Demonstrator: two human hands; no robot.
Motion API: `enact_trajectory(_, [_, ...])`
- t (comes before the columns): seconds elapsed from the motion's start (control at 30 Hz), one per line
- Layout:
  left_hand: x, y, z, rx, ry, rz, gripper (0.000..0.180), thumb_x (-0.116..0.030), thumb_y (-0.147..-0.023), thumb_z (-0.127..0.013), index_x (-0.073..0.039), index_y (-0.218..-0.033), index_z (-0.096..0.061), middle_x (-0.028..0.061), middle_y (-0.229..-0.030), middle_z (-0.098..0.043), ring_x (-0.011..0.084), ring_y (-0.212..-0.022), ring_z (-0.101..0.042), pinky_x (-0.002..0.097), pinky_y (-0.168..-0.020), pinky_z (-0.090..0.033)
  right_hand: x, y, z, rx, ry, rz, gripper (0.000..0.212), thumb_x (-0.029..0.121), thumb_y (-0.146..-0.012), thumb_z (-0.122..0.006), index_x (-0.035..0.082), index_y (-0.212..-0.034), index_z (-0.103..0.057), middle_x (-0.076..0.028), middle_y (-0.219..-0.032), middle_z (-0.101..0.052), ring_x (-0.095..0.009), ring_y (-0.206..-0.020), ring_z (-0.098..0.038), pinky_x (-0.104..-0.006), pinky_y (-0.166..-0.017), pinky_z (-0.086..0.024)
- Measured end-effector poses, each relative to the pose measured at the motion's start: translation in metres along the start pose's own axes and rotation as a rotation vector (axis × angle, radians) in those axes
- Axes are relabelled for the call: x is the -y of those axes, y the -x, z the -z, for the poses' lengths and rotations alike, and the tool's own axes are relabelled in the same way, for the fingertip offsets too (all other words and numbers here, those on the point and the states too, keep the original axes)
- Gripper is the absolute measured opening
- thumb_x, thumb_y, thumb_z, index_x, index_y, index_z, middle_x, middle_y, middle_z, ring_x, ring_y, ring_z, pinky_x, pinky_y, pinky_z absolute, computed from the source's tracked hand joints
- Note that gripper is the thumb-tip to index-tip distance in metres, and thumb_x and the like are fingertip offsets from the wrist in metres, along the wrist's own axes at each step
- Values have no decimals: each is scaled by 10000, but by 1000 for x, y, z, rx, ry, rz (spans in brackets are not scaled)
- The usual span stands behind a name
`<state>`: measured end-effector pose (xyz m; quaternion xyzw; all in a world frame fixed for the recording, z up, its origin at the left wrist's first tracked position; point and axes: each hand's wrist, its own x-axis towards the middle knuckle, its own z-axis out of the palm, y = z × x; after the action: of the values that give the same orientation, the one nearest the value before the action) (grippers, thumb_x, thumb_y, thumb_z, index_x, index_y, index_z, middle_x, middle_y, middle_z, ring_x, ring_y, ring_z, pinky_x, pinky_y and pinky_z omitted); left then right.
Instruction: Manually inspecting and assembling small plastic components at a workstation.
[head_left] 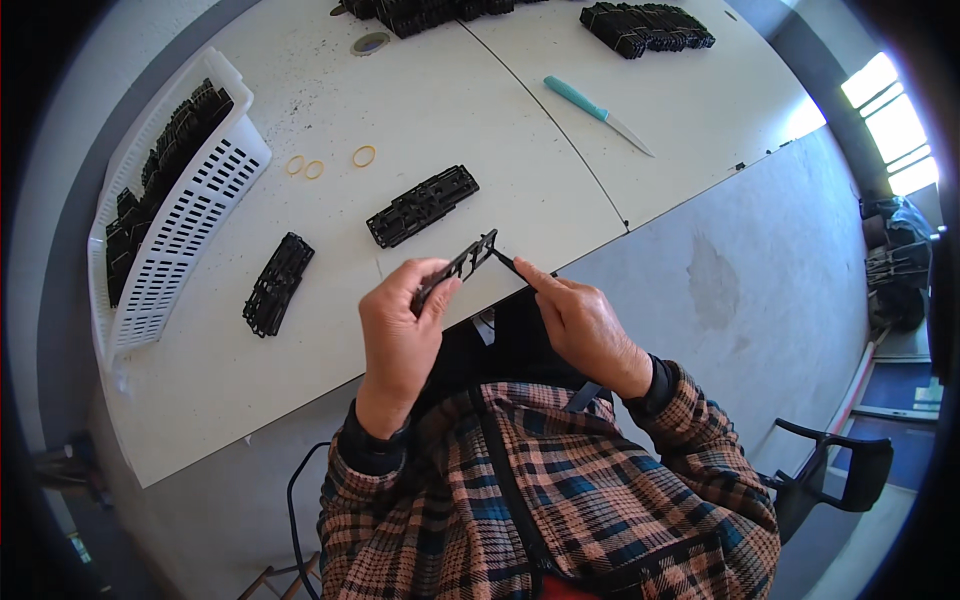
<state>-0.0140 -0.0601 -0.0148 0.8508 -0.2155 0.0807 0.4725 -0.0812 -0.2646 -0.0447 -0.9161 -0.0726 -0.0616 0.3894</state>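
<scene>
Above the table's near edge, my left hand (398,335) grips a thin black plastic frame part (462,268) with cut-out openings, tilted up to the right. My right hand (592,325) is closed around a slim dark tool (508,263), its index finger stretched along it. The tool's tip meets or nearly meets the part's far end; its exact kind I cannot make out. Just beyond my hands lies a black plastic part stack (423,206). Another similar black stack (278,284) rests to the left of my left hand.
A white slatted basket (190,215) full of black parts stands at the left. Several yellow rubber bands (364,156) lie near it. A turquoise-handled knife (580,98) is farther back, with bundled black parts (648,28) behind. A black chair armrest (865,474) is at right.
</scene>
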Motion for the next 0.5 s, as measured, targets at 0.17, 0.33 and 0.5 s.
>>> enact_trajectory(0.17, [-9, -16, 8, 4, 200, 119, 61, -51, -914, -656, -7, -940, -623, 51, -689, -597, 67, -619, -520, 233, -552, -436, 13, 8, 3, 42, -58, -37, 475, -21, -914, -505, 61, -1381, -499, -178, -736, -592, -324, -625, -595, -401, -588, -493])
enact_trajectory(0.33, [-17, -32, 2, 82, 45, 41, 96, -79, -933, -638, -9, -912, -576, 69, -694, -606, 90, -613, -541, 249, -552, -455, 9, 15, 4, 45, -30, -75, 471, -19, -924, -517, 84, -1383, -511, -156, -712, -578, -292, -598, -580, -379, -561, -481])
enact_trajectory(0.5, [-19, -41, -5, 143, -32, 94, 153, -104, -938, -635, -12, -887, -524, 95, -692, -605, 130, -603, -565, 264, -555, -463, 5, 18, 5, 33, -1, -81, 460, -7, -932, -523, 95, -1381, -519, -128, -665, -526, -256, -556, -542, -370, -522, -460])
